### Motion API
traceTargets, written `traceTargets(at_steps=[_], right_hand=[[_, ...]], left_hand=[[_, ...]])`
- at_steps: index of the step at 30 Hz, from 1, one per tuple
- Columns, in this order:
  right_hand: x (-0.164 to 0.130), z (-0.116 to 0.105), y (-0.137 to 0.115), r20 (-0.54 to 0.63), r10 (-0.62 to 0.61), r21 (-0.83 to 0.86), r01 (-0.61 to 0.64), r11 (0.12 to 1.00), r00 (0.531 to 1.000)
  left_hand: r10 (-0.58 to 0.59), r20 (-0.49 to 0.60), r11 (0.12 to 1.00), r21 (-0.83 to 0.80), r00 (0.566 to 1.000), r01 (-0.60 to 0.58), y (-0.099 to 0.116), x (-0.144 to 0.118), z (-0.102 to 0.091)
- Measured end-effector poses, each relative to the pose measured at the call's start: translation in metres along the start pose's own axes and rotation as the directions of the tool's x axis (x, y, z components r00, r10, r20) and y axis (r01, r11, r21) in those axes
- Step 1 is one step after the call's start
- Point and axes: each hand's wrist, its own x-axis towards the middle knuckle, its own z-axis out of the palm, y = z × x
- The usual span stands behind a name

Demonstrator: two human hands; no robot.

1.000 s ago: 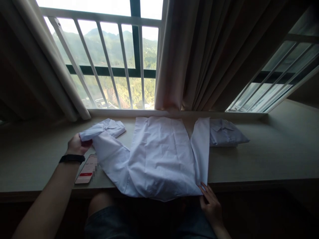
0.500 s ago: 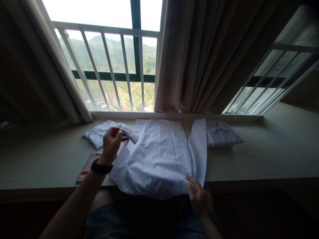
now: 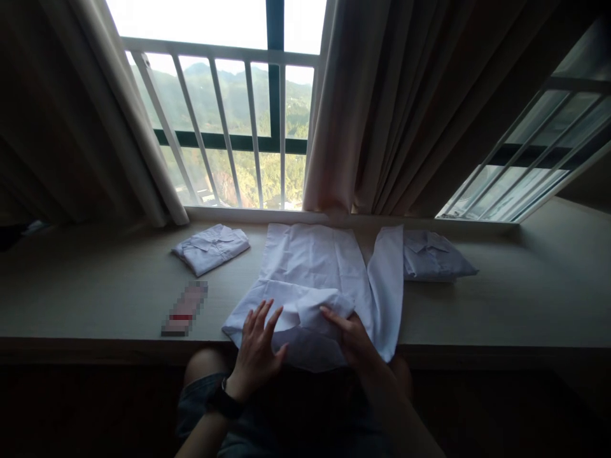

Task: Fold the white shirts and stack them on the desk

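A white shirt [image 3: 312, 254] lies spread on the wooden ledge, its near part hanging slightly over the front edge. One sleeve [image 3: 286, 292] is laid across the body toward the right; the other sleeve [image 3: 387, 286] runs down along the right side. My left hand [image 3: 258, 343], a dark band on its wrist, is at the shirt's near left part with its fingers spread. Pinched between thumb and fingers of my right hand [image 3: 356, 334] is the end of the crossed sleeve, near the shirt's right side.
Folded white shirts lie at the back left [image 3: 212, 248] and at the right [image 3: 436, 256] of the ledge [image 3: 515, 299]. A phone [image 3: 185, 308], pixelated, rests at the left near the edge. Behind are a barred window [image 3: 229, 133] and curtains [image 3: 372, 114].
The left sleeve has gone from my left hand across the shirt to the right. My left hand has let go and come down; my right hand has moved up and taken the sleeve's end.
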Motion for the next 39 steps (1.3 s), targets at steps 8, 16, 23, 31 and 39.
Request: traceTargets(at_steps=[8, 16, 23, 31, 39], right_hand=[[-0.01, 0.021, -0.085, 0.114, -0.305, -0.116, 0.317, 0.941, 0.946], [0.007, 0.048, -0.145, 0.203, -0.477, -0.131, 0.506, 0.852, 0.855], [0.06, 0.054, -0.154, 0.219, -0.314, -0.478, 0.383, 0.791, 0.924], [0.087, 0.056, -0.149, 0.352, -0.05, -0.595, 0.264, 0.759, 0.935], [0.091, 0.048, -0.203, 0.394, -0.098, -0.576, 0.328, 0.748, 0.914]], left_hand=[[-0.316, -0.014, 0.938, 0.149, 0.949, 0.314, -0.108, -0.034, 0.032], [-0.694, -0.207, 0.72, -0.196, 0.689, 0.666, -0.107, -0.03, 0.012], [-0.885, -0.108, 0.464, -0.267, 0.452, 0.845, -0.109, -0.039, -0.004], [-0.749, -0.041, 0.658, -0.164, 0.662, 0.735, -0.095, -0.08, 0.021], [-0.551, -0.099, 0.828, 0.058, 0.829, 0.557, -0.093, -0.102, 0.05]])
